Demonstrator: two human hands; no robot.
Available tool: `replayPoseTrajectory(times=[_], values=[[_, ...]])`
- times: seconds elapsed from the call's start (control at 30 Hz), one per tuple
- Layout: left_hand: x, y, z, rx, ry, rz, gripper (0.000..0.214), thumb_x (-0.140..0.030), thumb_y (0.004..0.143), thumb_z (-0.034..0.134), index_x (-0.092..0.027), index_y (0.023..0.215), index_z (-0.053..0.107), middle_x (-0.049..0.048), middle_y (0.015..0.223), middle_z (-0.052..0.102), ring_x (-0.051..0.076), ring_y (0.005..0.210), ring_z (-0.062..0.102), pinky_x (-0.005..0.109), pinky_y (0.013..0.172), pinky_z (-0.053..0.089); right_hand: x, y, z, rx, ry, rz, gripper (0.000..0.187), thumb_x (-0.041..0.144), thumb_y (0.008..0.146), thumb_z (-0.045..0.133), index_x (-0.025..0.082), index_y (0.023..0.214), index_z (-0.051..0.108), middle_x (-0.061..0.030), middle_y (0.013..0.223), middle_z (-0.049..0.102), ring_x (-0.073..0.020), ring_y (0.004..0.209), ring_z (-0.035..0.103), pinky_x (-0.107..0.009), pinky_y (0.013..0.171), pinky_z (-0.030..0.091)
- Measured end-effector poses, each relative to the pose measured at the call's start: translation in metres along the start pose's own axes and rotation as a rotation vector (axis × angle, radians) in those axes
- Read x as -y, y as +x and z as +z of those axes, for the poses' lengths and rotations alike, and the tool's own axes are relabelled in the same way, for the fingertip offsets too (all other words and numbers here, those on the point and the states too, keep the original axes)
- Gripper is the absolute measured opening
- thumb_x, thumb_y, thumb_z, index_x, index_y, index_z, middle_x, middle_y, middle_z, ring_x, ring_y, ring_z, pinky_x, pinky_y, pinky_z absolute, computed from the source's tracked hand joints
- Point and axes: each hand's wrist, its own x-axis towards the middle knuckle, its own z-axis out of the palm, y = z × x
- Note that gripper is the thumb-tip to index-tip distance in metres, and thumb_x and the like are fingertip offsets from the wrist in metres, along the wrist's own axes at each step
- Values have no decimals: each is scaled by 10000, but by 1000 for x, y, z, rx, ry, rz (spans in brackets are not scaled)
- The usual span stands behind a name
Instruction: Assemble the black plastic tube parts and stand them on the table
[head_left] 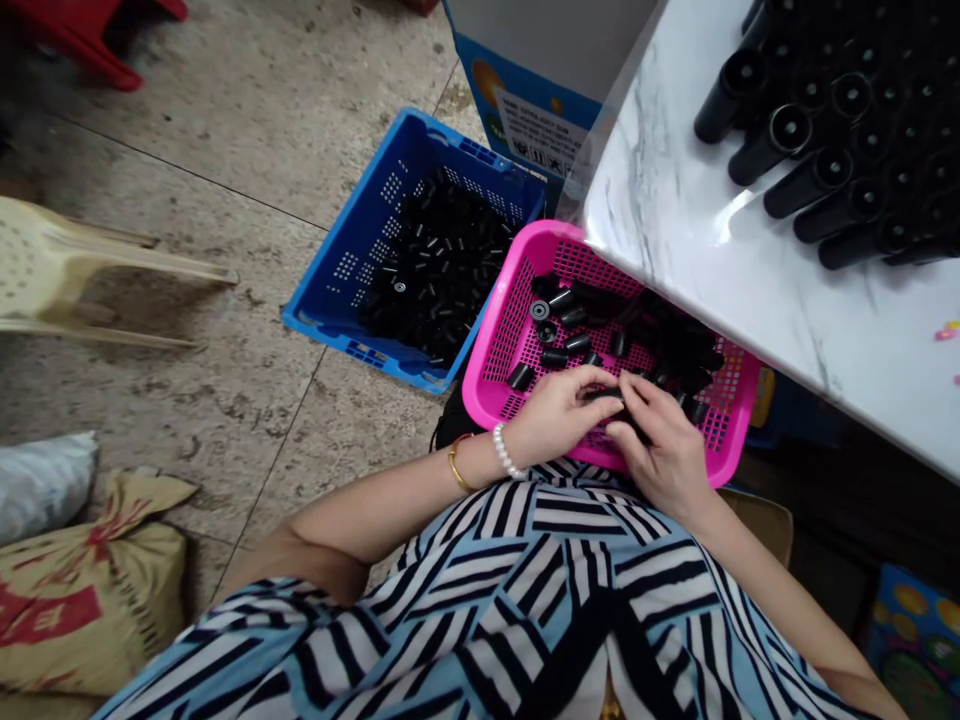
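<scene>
Over the near side of a pink plastic basket (491, 345), my two hands meet with the fingertips almost touching. My left hand (562, 415) wears a pearl bracelet and a gold bangle at the wrist; its thumb and fingers are closed round a small black piece (604, 394), mostly hidden. My right hand (666, 440) is closed too, with dark material showing between thumb and fingers. Whether both hold one same piece, I cannot tell. Short black cylindrical caps (520, 376) lie loose in the basket, some showing round ends with rings.
A blue crate (337, 270) full of small black parts stands on the floor to the left. Black tubes (806, 180) stand grouped on the white marbled table (667, 190). A printed carton (525, 110), a cream stool (67, 260) and a tied sack (97, 580) are around.
</scene>
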Motion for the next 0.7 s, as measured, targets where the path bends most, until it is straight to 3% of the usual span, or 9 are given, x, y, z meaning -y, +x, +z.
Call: replayPoseTrajectory(times=[0.07,0.17,0.3,0.4,0.5,0.6,0.7], values=[[2,-3,0,52,132,-4,191,-219,894,622,-154,1073,631,44,968,718,163,910,679,285,820,548,-5,2,-3,131,-48,-80,521,423,933,683,239,1416,615,-144,1469,586,-320,1317,596,-542,1097,533],[-5,-5,-8,118,330,-24,225,-172,886,584,-167,1110,604,22,922,697,153,836,652,289,791,530,-17,16,-17,251,-34,-119,405,398,970,635,266,1352,665,-91,1340,687,-258,1198,676,-448,1028,587],[-25,1,-29,31,621,103,284,-320,842,755,-179,1068,656,38,1032,709,197,954,657,338,909,508,-39,56,-31,155,-367,-179,332,264,1009,539,273,1307,684,-61,1310,705,-275,1167,658,-462,1012,546],[-36,11,-46,-55,827,184,140,-269,856,747,-152,914,695,46,961,727,206,953,665,345,921,497,-56,91,-20,349,-594,-264,387,149,985,491,230,1325,656,-93,1401,644,-314,1204,595,-451,937,531],[-38,17,-55,-169,791,160,107,-247,871,709,-149,903,736,40,913,749,182,851,679,324,855,518,-68,112,-6,493,-644,-281,339,117,959,507,207,1237,680,-122,1309,678,-317,1154,597,-426,884,529],[-31,17,-55,-218,570,109,193,-271,880,693,-166,1028,761,32,960,774,169,841,705,311,855,551,-66,108,-3,447,-594,-229,348,141,933,553,184,1270,629,-136,1283,674,-324,1172,606,-445,954,528],[-23,16,-49,-203,502,147,367,-328,875,727,-157,1200,730,82,1161,760,214,1065,705,357,1011,535,-42,92,-11,399,-506,-160,388,175,934,546,174,1320,581,-150,1298,659,-320,1140,649,-443,933,563]])
